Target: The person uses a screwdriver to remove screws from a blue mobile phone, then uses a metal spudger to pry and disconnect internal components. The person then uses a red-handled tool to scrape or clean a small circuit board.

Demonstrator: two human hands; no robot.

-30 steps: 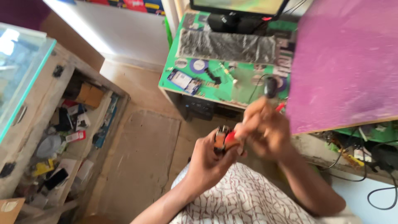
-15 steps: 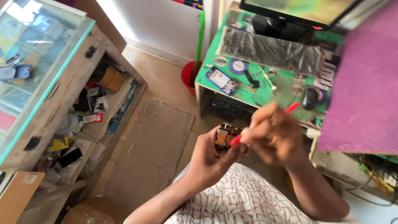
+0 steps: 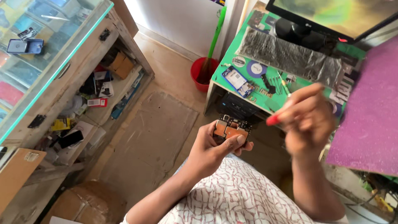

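Observation:
My left hand point(image 3: 213, 151) grips an opened phone point(image 3: 230, 128), its back off so the orange and dark inner parts show. The thumb lies across its lower edge. My right hand point(image 3: 309, 120) is raised to the right of the phone and holds a thin tool with a red handle point(image 3: 274, 119); the tool's tip is blurred and apart from the phone. Both forearms come up from the bottom of the view over a patterned white and red cloth point(image 3: 236, 195).
A green workbench point(image 3: 265, 89) ahead carries another opened phone point(image 3: 238, 79), a grey keyboard point(image 3: 290, 56), small parts and a monitor point(image 3: 331, 16). A purple board point(image 3: 369, 120) stands at right. A red bucket point(image 3: 201, 74), a glass counter point(image 3: 45, 62) with cluttered shelves and a floor mat point(image 3: 153, 137) lie left.
My right hand has lifted away from the phone, up and to the right, taking the red-handled tool with it. The view has swung, so the bench and counter sit differently in frame.

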